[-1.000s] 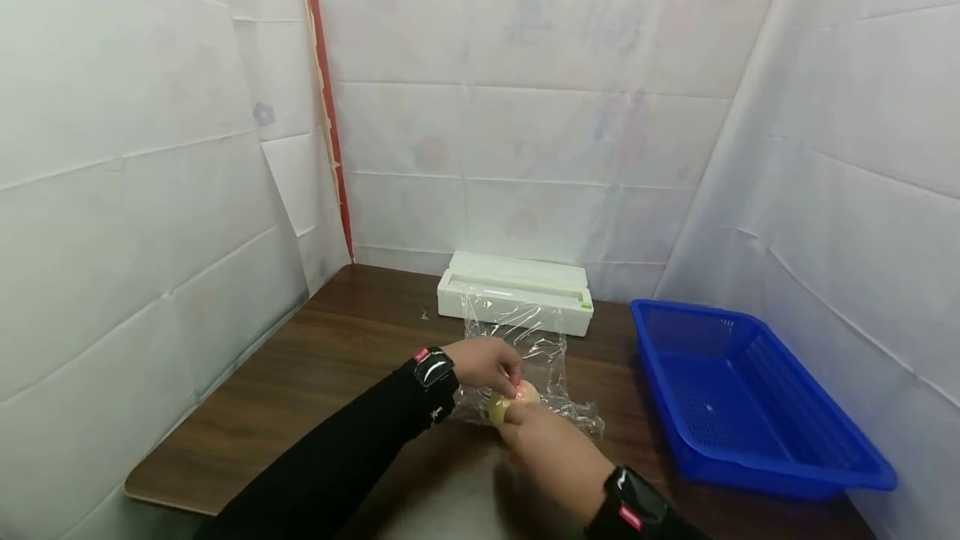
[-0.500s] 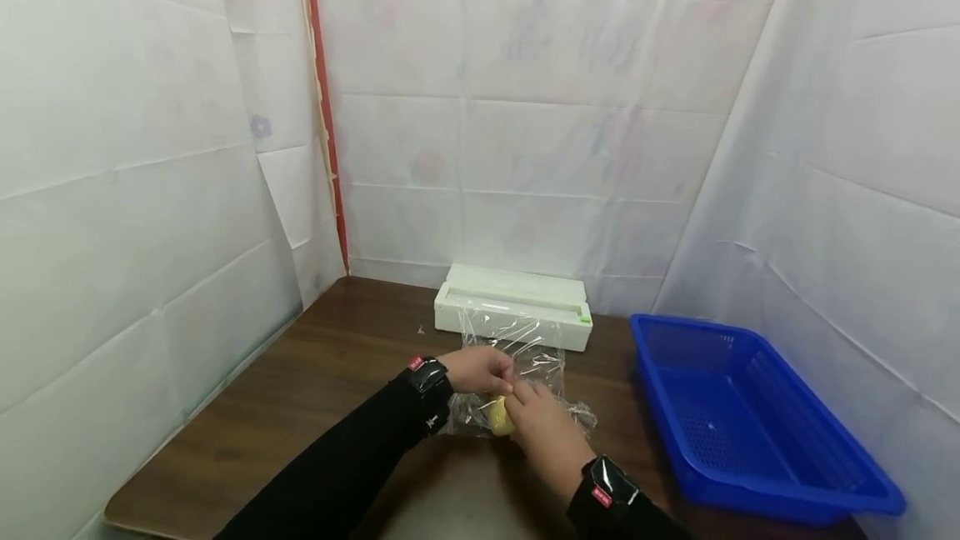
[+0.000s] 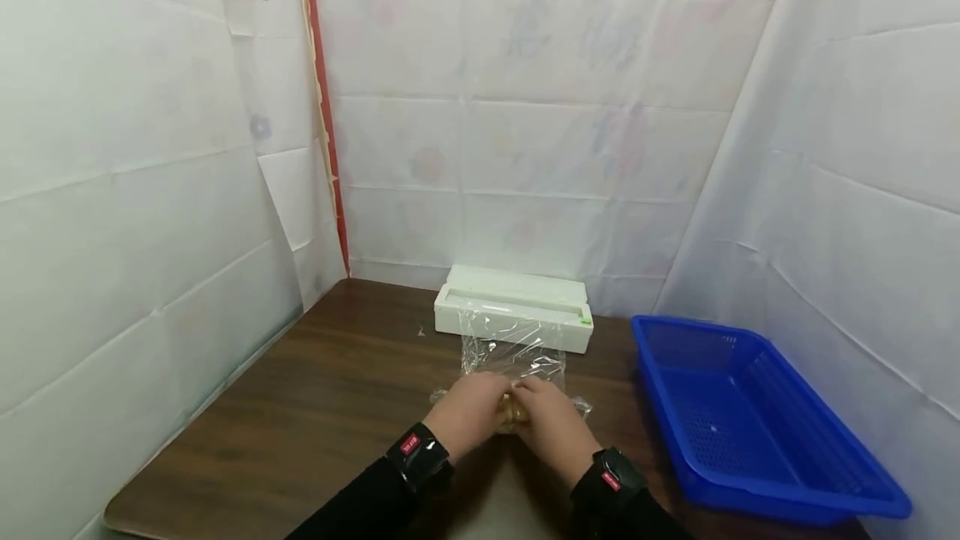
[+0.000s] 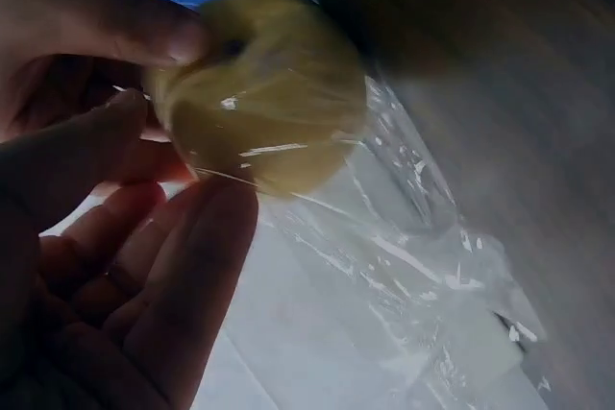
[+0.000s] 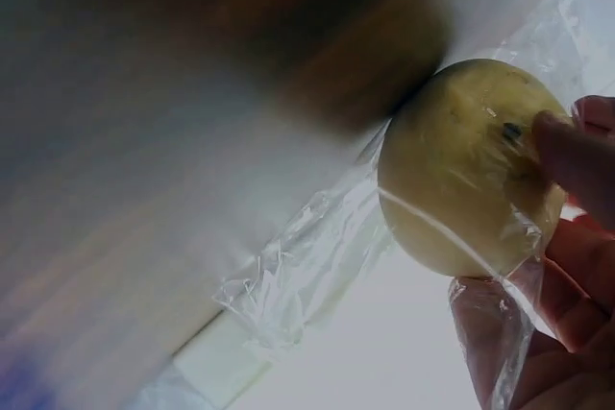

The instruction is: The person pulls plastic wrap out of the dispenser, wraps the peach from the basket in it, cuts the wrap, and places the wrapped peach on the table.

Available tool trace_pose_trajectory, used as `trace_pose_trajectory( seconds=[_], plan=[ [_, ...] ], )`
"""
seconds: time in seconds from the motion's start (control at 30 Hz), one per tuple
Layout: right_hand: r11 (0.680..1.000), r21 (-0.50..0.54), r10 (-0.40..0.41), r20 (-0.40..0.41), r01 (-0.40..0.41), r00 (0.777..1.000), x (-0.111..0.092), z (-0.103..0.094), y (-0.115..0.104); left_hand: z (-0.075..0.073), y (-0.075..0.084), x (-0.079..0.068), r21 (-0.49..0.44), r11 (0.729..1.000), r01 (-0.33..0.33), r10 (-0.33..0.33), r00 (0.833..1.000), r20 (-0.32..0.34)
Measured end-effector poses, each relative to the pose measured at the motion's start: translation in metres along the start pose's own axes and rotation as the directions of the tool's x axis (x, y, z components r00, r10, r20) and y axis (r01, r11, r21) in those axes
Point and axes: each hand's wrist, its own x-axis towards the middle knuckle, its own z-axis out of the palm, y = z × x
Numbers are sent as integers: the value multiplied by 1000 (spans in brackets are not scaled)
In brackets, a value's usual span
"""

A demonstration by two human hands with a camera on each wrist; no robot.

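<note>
A round yellow fruit [image 4: 279,117] with a dark stem spot, under clear plastic film, lies between my two hands over the table. In the head view, my left hand [image 3: 467,413] curls round its left side and my right hand [image 3: 557,427] its right, fingertips close together at the top. In the right wrist view a thumb presses the fruit [image 5: 461,184] beside the stem, and film runs over the fingers below. Fingers pinch at the film along the fruit's edge in the left wrist view. The clear film [image 3: 513,350] stretches back from the fruit towards a white foam box [image 3: 517,319].
The white foam box stands at the back of the brown wooden table [image 3: 337,365]. To the right is a blue plastic basket [image 3: 750,415]. White sheeting hangs at the back and both sides. A tiny clear scrap [image 3: 421,331] lies left of the box.
My left hand has come down and nearer, to the fruit's left side. My right hand has turned upward on the right side. Both now cover most of the fruit.
</note>
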Motion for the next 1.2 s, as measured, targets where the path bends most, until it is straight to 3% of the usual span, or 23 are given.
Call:
trace_pose_trajectory(
  seconds=[0.2,0.47,0.63,0.83,1.0,1.2],
  plan=[
    [999,36,5,18,-6,1000,5,0,7,7,-4,4,28,999,28,-28,1000,-9],
    [987,124,85,122,-100,989,8,-1,20,9,-6,0,35,999,-35,36,999,-21],
    [977,189,67,187,-103,980,15,-8,28,6,-6,-1,44,998,-51,51,999,2],
    [950,288,24,318,-121,948,23,-20,37,0,-3,-4,15,999,-42,41,997,66],
    [937,316,15,382,-146,924,30,-16,48,-4,-1,-4,10,998,-58,57,997,52],
    [900,370,56,428,-231,902,37,-8,58,1,-4,5,32,999,-15,13,998,56]
  ],
)
